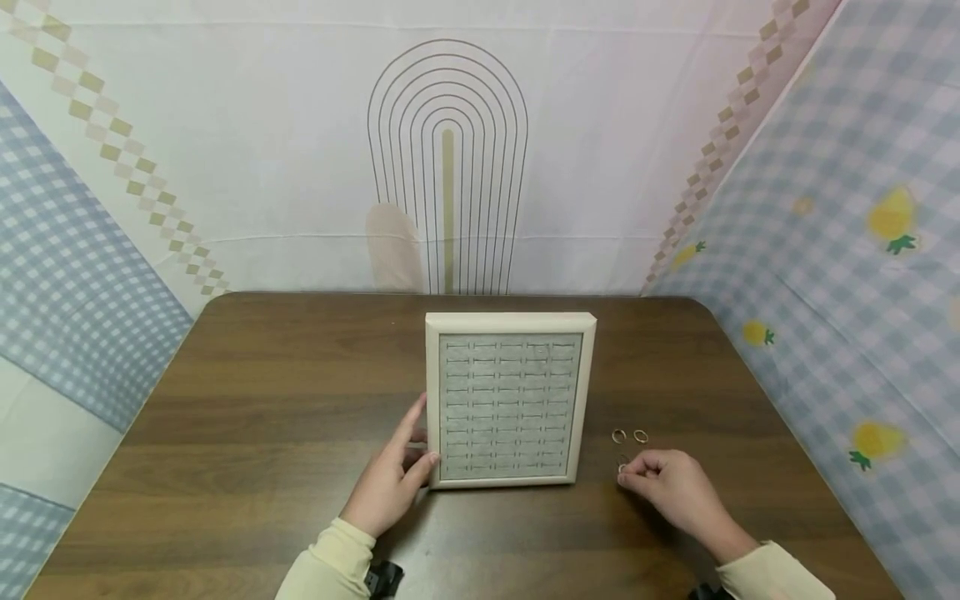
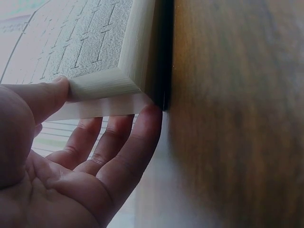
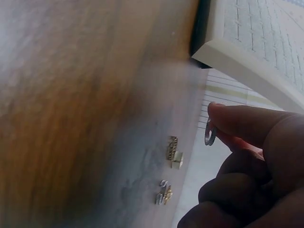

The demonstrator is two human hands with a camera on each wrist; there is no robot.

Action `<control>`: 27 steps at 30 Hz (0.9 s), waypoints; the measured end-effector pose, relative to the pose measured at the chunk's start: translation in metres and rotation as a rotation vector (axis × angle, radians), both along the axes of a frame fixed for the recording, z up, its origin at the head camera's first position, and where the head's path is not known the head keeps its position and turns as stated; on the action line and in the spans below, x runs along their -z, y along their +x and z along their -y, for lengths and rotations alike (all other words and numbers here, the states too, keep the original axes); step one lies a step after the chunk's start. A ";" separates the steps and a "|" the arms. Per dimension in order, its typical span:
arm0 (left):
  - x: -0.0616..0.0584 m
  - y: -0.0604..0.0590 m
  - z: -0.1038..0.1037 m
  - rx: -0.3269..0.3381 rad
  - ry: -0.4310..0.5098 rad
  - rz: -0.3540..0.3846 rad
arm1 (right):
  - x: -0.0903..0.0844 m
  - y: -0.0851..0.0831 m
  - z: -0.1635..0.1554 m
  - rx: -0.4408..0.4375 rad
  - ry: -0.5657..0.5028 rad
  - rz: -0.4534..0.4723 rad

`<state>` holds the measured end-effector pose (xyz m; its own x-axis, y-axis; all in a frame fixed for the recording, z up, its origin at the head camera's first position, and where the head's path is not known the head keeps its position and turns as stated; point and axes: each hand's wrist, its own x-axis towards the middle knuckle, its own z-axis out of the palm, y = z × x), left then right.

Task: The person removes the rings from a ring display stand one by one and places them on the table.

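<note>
A ring display with a pale frame and a grey slotted pad stands upright on the table. My left hand grips its lower left side, the thumb on the front edge and the fingers against the side. To the right of the display, my right hand pinches a small silver ring between thumb and forefinger, just above the tabletop. Two more rings lie beyond that hand, one on the left and one on the right. The right wrist view shows rings lying in two small groups.
The brown wooden table has rounded far corners. Behind it hangs a white cloth printed with arches, and a blue checked cloth with yellow fruit hangs along the right side. A dark wrist strap shows at the left sleeve.
</note>
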<state>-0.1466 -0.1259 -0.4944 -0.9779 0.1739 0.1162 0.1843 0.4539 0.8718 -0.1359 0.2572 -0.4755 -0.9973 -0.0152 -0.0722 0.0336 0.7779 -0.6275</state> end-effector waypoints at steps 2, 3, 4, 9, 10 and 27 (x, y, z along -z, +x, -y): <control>0.000 0.000 0.000 0.000 0.002 -0.002 | 0.001 -0.001 -0.001 -0.008 0.007 0.008; 0.000 -0.001 0.000 -0.001 0.003 -0.004 | 0.002 -0.001 -0.002 -0.013 0.013 0.013; 0.000 -0.001 0.001 -0.002 0.002 -0.005 | 0.003 -0.001 -0.003 -0.021 0.023 0.014; 0.001 0.000 0.001 0.000 0.004 -0.005 | 0.010 -0.001 -0.008 -0.057 0.094 0.050; 0.001 0.000 0.001 0.000 0.004 -0.004 | 0.011 0.000 -0.009 -0.069 0.105 0.055; 0.000 0.000 0.002 0.013 0.013 -0.007 | -0.001 -0.003 -0.013 -0.062 0.089 0.096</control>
<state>-0.1470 -0.1276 -0.4947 -0.9747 0.1848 0.1255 0.1962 0.4399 0.8764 -0.1387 0.2703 -0.4746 -0.9831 -0.0664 -0.1707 0.0398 0.8325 -0.5526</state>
